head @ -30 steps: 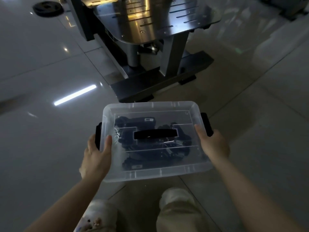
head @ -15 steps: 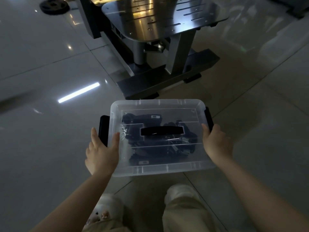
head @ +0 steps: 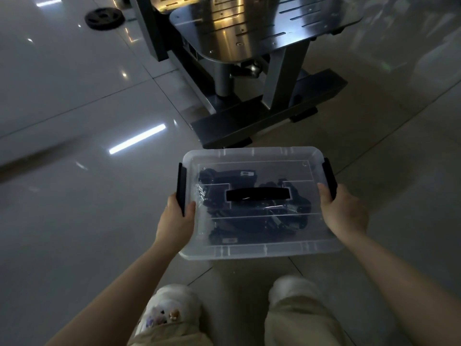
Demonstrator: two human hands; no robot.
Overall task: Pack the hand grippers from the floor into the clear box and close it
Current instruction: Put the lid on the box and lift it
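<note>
Both hands hold the lidded clear box above the floor, the left hand gripping its left black latch, the right hand gripping its right side, the dark hand grippers inside.

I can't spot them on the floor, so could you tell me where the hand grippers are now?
In the head view, the hand grippers lie inside the lidded clear box, held between both hands.
</note>
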